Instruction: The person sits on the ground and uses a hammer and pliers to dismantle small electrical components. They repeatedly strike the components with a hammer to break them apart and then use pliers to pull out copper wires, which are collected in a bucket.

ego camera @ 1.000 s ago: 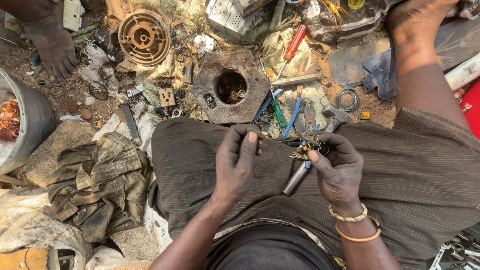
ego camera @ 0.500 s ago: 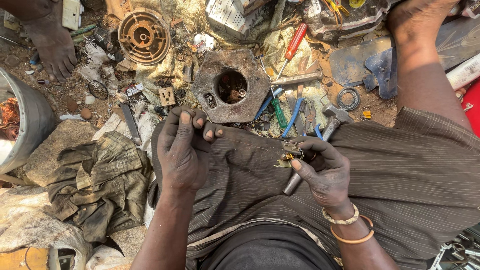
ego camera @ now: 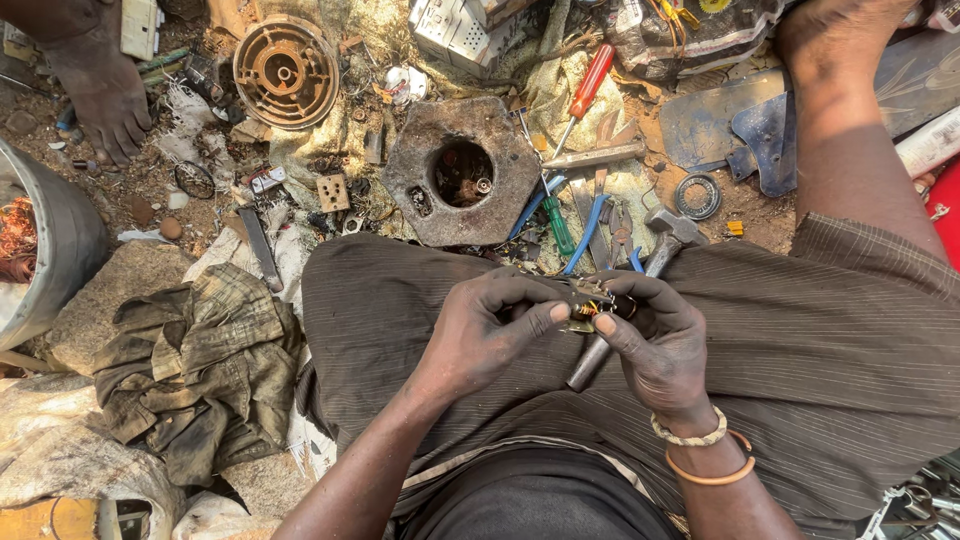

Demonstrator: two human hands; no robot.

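Above your hands you see a rusty hexagonal metal housing [ego camera: 462, 172]; a red-handled screwdriver [ego camera: 584, 92] lies up right of it, a round ribbed disc [ego camera: 286, 71] far up-left, crumpled cloth [ego camera: 195, 365] left.

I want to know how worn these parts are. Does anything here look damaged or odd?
Yes. The grey metal housing on the ground looks corroded, with chipped, uneven edges and loose bits inside its hole. Both hands pinch a small metal part with copper windings; its condition is too small to judge.

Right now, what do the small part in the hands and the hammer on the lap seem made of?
Small part: probably brass-coloured metal with copper winding, judging by yellow and orange glints. Hammer: dull grey steel head, bare metal handle, worn finish.
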